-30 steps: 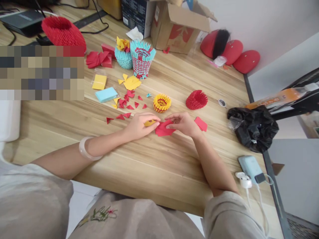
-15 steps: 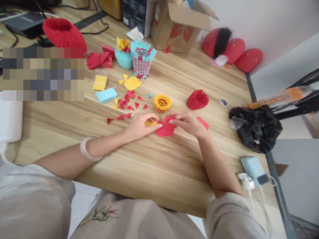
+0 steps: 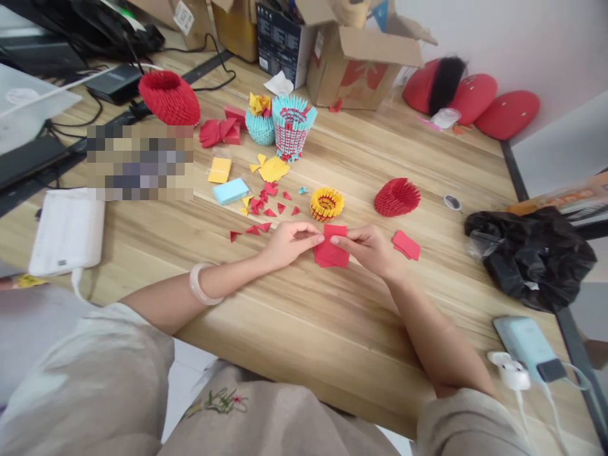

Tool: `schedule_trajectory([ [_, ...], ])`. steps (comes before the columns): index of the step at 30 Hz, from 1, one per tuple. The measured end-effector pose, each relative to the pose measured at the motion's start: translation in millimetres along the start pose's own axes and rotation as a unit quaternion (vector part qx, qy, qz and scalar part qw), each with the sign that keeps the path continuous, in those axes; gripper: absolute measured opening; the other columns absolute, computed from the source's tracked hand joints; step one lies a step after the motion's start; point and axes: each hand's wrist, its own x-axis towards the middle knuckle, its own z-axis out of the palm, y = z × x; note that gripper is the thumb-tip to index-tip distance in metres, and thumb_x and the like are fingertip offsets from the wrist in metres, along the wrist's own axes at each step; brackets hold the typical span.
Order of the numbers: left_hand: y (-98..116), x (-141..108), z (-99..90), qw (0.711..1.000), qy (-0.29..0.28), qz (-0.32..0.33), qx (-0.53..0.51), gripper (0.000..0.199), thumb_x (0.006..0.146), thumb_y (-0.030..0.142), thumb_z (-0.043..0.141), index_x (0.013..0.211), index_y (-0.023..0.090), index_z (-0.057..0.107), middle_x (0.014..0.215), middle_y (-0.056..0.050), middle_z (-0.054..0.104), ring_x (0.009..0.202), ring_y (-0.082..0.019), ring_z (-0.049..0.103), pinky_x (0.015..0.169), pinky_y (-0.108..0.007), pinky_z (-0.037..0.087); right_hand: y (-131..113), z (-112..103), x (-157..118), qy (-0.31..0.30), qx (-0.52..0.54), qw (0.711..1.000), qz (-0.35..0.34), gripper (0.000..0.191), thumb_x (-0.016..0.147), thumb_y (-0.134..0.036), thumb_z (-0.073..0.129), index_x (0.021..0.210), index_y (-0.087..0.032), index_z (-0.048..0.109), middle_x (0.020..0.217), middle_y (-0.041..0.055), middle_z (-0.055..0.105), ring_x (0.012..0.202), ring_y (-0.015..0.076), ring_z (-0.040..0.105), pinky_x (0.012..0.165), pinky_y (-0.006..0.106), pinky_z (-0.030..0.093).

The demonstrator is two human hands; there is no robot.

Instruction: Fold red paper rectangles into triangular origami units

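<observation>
A red paper slip (image 3: 335, 233) is pinched between my left hand (image 3: 291, 245) and my right hand (image 3: 369, 249), each with its thumb on top. Beneath it lie more red slips (image 3: 332, 254) on the table. Just beyond my hands stands a small yellow and red folded-paper ring (image 3: 327, 204). Small red folded triangles (image 3: 251, 230) are scattered past my left hand. To the right of my right hand rests a short stack of red slips (image 3: 406, 245). A red woven-looking paper cup (image 3: 398, 196) lies farther back.
Turquoise paper vases (image 3: 292, 130), yellow pieces (image 3: 274, 169), a light blue pad (image 3: 230, 190) and a large red paper piece (image 3: 170, 98) are farther back. Cardboard box (image 3: 361, 66) behind. At right are a black bag (image 3: 532, 259) and a power bank (image 3: 527, 345); a white device (image 3: 69, 231) is left.
The camera view has shifted, moving the scene mostly rightward. The red slip between my hands now shows flat and upright, and the yellow paper seen by my left fingers is no longer visible there.
</observation>
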Motion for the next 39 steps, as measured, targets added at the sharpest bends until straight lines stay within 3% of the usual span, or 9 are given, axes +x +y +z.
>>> schedule_trajectory([
  [7,2,0,1.7,0.999,0.01,-0.002,-0.044,0.021,0.067,0.029,0.074,0.075,0.016,0.059,0.075,-0.001,0.063,0.069,-0.012,0.06,0.067,-0.026,0.05,5,14,2,0.035,-0.001,0.999,0.012,0.051,0.078,-0.056,0.058,0.047,-0.016,0.049,0.045,-0.0039,0.036,0.045,0.0062,0.028,0.043,0.024,0.02],
  [15,-2,-2,-3.7,0.988,0.051,0.083,0.117,0.005,0.074,0.021,0.064,0.078,0.018,0.067,0.076,-0.003,0.066,0.066,-0.013,0.059,0.06,-0.026,0.047,4,18,2,0.109,0.117,0.986,0.053,0.031,0.067,-0.044,0.074,0.07,-0.015,0.064,0.058,0.0028,0.064,0.049,0.0114,0.056,0.049,0.024,0.045],
  [23,4,-4,-3.1,0.98,0.021,0.11,0.167,0.022,0.071,0.038,0.072,0.077,0.017,0.07,0.08,-0.006,0.071,0.074,-0.018,0.064,0.068,-0.029,0.051,-2,28,1,0.012,0.169,0.985,0.04,0.037,0.073,-0.053,0.065,0.077,-0.016,0.067,0.063,0.0025,0.067,0.055,0.0112,0.06,0.056,0.025,0.051],
  [26,3,-3,-3.8,0.982,0.013,0.092,0.162,0.02,0.076,0.038,0.068,0.076,0.018,0.07,0.078,-0.005,0.071,0.07,-0.016,0.064,0.066,-0.028,0.05,-12,12,-14,0.021,0.121,0.992,0.016,0.033,0.076,-0.049,0.064,0.078,-0.016,0.068,0.071,0.0041,0.069,0.062,0.0127,0.063,0.06,0.026,0.052],
  [29,2,-2,-4.3,0.982,0.016,0.088,0.164,0.018,0.077,0.036,0.066,0.073,0.018,0.069,0.076,-0.004,0.071,0.068,-0.016,0.063,0.063,-0.028,0.049,-18,-29,-59,0.151,0.029,0.988,0.011,0.028,0.077,-0.044,0.065,0.085,-0.018,0.069,0.079,0.0057,0.071,0.066,0.0157,0.066,0.064,0.029,0.054],
  [31,2,-1,-3.8,0.984,0.028,0.081,0.156,0.018,0.075,0.035,0.067,0.071,0.018,0.067,0.074,-0.003,0.07,0.066,-0.016,0.063,0.061,-0.027,0.049,-14,-64,-105,0.257,-0.078,0.962,0.053,0.025,0.078,-0.041,0.064,0.088,-0.019,0.07,0.081,0.0072,0.071,0.07,0.0194,0.067,0.067,0.033,0.055],
  [33,4,0,-3.0,0.985,0.041,0.067,0.153,0.018,0.072,0.034,0.068,0.068,0.017,0.067,0.071,-0.002,0.07,0.064,-0.015,0.062,0.06,-0.027,0.049,-1,-96,-157,0.35,-0.228,0.895,0.157,0.022,0.079,-0.037,0.062,0.09,-0.021,0.07,0.08,0.0085,0.071,0.073,0.0233,0.068,0.07,0.037,0.053],
  [36,6,-1,-2.0,0.985,0.045,0.053,0.158,0.018,0.07,0.035,0.069,0.067,0.018,0.067,0.07,-0.002,0.069,0.063,-0.015,0.061,0.059,-0.026,0.049,25,-126,-224,0.252,-0.405,0.786,0.393,0.017,0.077,-0.029,0.058,0.079,-0.02,0.073,0.076,0.0133,0.071,0.072,0.0294,0.066,0.066,0.041,0.05],
  [39,6,-1,-1.6,0.986,0.04,0.041,0.153,0.018,0.07,0.035,0.069,0.068,0.018,0.067,0.073,-0.002,0.07,0.066,-0.015,0.062,0.062,-0.025,0.05,46,-130,-260,0.185,-0.404,0.728,0.522,0.022,0.078,-0.028,0.055,0.085,-0.02,0.074,0.083,0.0135,0.071,0.079,0.0309,0.066,0.064,0.038,0.048],
])
